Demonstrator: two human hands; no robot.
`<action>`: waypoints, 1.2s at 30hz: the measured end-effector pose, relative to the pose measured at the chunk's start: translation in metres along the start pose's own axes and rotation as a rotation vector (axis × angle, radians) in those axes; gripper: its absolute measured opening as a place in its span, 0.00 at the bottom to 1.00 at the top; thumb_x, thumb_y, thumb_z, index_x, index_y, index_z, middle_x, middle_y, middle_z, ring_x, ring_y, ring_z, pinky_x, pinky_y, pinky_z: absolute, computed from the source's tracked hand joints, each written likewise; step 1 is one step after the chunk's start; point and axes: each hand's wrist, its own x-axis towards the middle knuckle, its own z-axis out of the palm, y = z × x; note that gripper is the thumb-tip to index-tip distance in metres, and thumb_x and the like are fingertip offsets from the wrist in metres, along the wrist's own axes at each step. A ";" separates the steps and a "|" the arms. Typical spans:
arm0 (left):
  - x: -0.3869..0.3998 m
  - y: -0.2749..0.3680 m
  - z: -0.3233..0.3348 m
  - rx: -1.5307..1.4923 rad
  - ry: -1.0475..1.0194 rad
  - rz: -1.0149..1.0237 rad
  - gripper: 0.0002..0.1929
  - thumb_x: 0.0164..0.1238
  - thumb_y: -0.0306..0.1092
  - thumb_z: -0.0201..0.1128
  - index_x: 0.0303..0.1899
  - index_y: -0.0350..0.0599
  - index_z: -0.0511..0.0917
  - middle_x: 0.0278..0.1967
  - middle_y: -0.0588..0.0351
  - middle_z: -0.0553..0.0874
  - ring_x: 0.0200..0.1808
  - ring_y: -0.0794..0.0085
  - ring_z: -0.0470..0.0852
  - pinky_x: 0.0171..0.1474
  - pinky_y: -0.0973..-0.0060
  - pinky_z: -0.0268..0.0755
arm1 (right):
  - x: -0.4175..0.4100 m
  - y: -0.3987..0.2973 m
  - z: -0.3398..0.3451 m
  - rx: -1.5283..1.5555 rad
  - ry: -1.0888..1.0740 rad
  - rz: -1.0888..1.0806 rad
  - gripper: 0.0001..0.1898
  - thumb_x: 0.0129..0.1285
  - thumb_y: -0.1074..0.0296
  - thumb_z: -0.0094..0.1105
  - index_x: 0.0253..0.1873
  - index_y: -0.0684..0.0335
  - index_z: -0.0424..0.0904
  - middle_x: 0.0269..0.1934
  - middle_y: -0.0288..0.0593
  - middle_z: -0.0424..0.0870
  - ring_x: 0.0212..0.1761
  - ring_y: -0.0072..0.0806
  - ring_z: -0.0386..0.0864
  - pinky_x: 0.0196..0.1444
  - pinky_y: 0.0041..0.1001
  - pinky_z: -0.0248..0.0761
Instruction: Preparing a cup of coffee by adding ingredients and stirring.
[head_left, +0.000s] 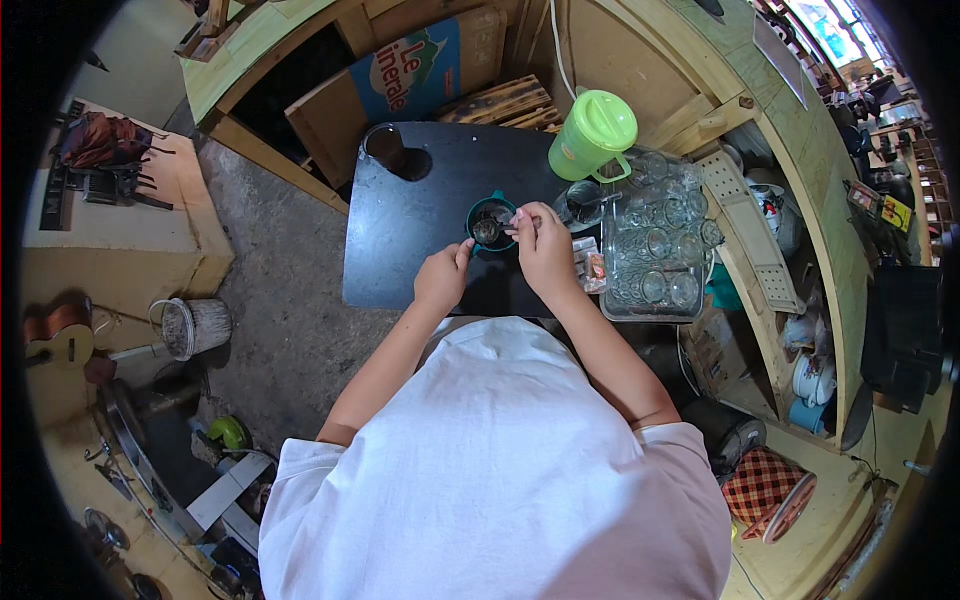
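Note:
A round teal-rimmed vessel (491, 196), a strainer or cup, is at the middle of the dark table (420, 277). Its short handle is pinched by my left hand (441, 277) at the near left side. In my right hand (544, 251) is the handle of a metal spoon (487, 229), whose bowl dips inside the teal rim. Dark matter shows around the spoon; I cannot tell if it is wet or dry. Just beyond my right hand stands a clear glass (579, 206) with a utensil leaning in it. Small plastic packets (590, 266) lie beside my right wrist.
A glass of dark liquid (384, 146) stands at the table's far left corner. At the far right is a lidded green pitcher (595, 135). Upturned glasses fill a clear tray (652, 309) on the right. Wooden shelving (806, 247) curves around that side; a bucket (191, 328) sits left.

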 end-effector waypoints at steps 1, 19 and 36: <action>-0.001 0.001 0.000 -0.001 0.005 -0.001 0.30 0.78 0.58 0.42 0.33 0.39 0.80 0.27 0.39 0.83 0.34 0.40 0.81 0.39 0.53 0.71 | 0.000 0.000 0.001 0.025 0.008 0.026 0.10 0.74 0.70 0.48 0.40 0.71 0.74 0.33 0.48 0.78 0.33 0.35 0.85 0.34 0.30 0.76; 0.001 -0.003 0.002 -0.005 0.012 0.022 0.30 0.78 0.57 0.42 0.33 0.39 0.79 0.24 0.41 0.81 0.30 0.44 0.81 0.37 0.54 0.70 | 0.006 0.002 0.004 -0.064 -0.012 0.055 0.12 0.75 0.68 0.47 0.38 0.69 0.73 0.32 0.47 0.80 0.30 0.33 0.86 0.32 0.31 0.75; 0.000 0.002 -0.002 -0.002 -0.011 -0.013 0.29 0.78 0.58 0.42 0.34 0.40 0.80 0.26 0.40 0.82 0.34 0.42 0.81 0.39 0.54 0.71 | 0.024 0.000 -0.029 0.156 -0.340 0.031 0.11 0.72 0.67 0.49 0.41 0.69 0.76 0.35 0.53 0.82 0.35 0.45 0.83 0.41 0.35 0.75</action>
